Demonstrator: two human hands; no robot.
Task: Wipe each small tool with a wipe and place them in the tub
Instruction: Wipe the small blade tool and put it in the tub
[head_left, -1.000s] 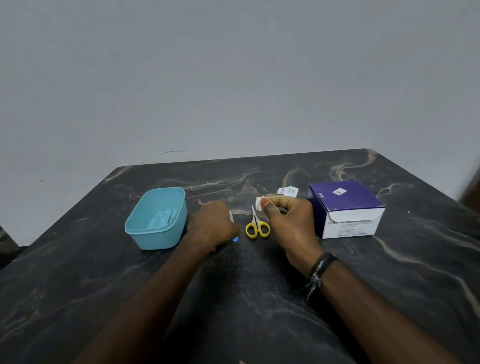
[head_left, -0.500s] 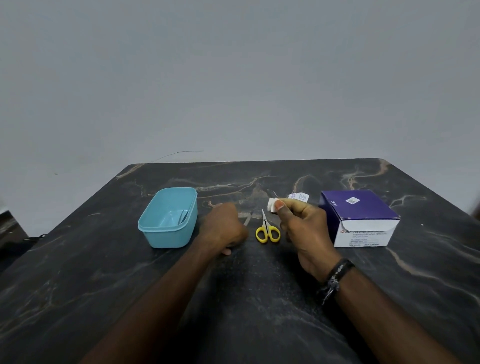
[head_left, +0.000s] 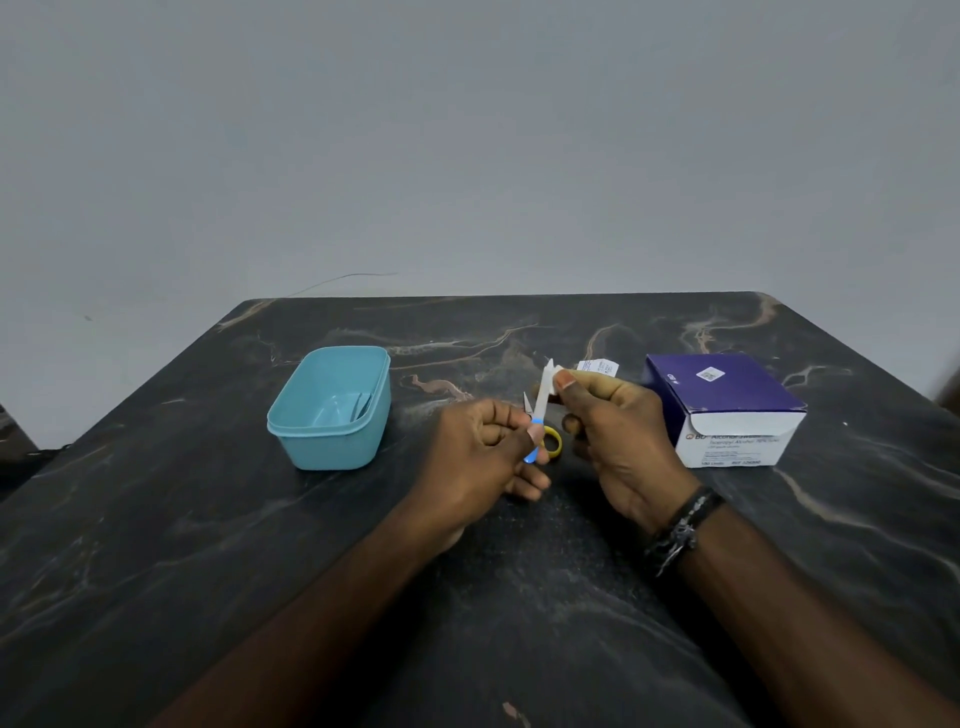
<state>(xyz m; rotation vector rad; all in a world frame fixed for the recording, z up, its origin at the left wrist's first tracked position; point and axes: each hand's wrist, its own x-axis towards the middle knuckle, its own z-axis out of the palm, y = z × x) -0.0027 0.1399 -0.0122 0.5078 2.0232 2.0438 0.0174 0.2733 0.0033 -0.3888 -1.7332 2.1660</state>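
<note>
My left hand (head_left: 491, 449) pinches a slim white tool with a blue end (head_left: 540, 402) and holds it upright above the table. My right hand (head_left: 610, 423) pinches a small white wipe (head_left: 557, 375) against the tool's upper part. Small yellow-handled scissors (head_left: 551, 441) lie on the table behind my hands, mostly hidden. The light blue tub (head_left: 332, 415) stands to the left of my left hand, with a thin metal tool (head_left: 363, 405) lying inside it.
A purple and white box of alcohol swabs (head_left: 727, 410) stands right of my right hand. A torn white wipe wrapper (head_left: 597, 366) lies behind my hands. The dark marble table (head_left: 208, 519) ends at a grey wall.
My left hand has lifted the white tool off the table and turned it upright. My right hand has brought the wipe onto it.
</note>
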